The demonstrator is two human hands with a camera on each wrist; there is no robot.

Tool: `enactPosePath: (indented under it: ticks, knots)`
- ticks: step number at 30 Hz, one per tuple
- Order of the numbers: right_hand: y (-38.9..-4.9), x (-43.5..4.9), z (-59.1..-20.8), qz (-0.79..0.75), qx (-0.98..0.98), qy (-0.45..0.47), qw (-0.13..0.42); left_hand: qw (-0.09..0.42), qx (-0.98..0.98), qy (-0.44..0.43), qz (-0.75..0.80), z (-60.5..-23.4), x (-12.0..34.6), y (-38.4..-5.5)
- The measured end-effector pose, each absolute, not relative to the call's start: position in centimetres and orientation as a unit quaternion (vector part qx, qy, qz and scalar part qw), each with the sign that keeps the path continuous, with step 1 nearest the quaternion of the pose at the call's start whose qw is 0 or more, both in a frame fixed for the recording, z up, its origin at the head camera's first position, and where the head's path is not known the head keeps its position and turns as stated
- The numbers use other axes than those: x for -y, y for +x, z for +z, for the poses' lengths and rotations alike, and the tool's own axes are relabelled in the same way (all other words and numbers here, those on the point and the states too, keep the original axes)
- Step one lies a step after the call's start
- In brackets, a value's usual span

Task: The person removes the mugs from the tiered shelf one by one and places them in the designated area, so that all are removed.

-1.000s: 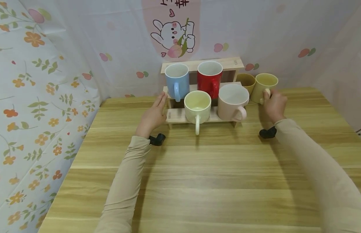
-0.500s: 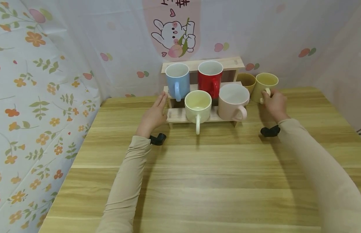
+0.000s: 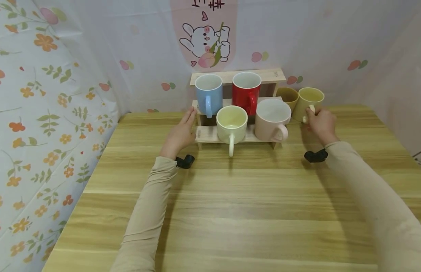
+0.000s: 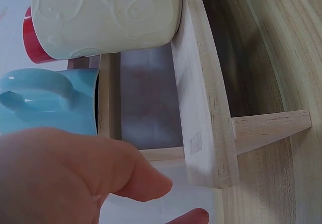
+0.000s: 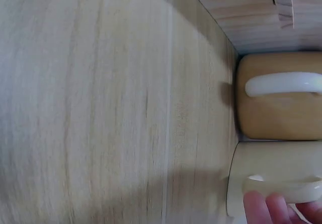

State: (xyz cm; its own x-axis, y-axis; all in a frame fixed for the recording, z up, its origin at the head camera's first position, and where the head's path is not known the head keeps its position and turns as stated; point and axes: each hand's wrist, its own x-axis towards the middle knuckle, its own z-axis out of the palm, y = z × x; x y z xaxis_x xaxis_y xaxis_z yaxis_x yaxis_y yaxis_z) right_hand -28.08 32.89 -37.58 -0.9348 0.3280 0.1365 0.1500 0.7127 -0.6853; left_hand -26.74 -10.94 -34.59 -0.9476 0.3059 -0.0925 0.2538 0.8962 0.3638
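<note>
My right hand pinches the handle of a yellow mug, which stands on the table right of a wooden tiered rack. Between that mug and the rack is a mustard-brown mug with a white handle. At the rack's left end lies my left hand, fingers straight beside the blue mug on the middle tier; whether they touch the wood I cannot tell. A red mug shares that tier. The lower tier bears a pale yellow-green mug and a pale pink mug.
The wood-grain table stretches from the rack toward me. Behind the rack hangs a printed curtain, with a flowered one along the left side. The rack's top plank rises behind the mugs.
The head view has shifted slightly. Both hands and all the mugs keep their places.
</note>
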Motion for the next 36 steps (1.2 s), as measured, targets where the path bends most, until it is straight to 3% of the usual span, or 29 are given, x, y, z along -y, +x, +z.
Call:
enactPosePath:
  ticks: [9, 21, 36]
  knots:
    - [-27.9, -32.5, -36.8, 0.308, 0.923, -0.132, 0.190, 0.075, -0.972, 0.141, 0.174, -34.3, 11.0, -26.8]
    - [-27.2, -31.7, -34.8, 0.293, 0.934, -0.115, 0.170, 0.091, -0.970, 0.144, 0.173, -34.2, 11.2, -26.7]
    - [-26.1, -30.4, -32.7, 0.258, 0.942, -0.084, 0.199, 0.081, -0.967, 0.154, 0.183, -34.4, 11.1, -26.5]
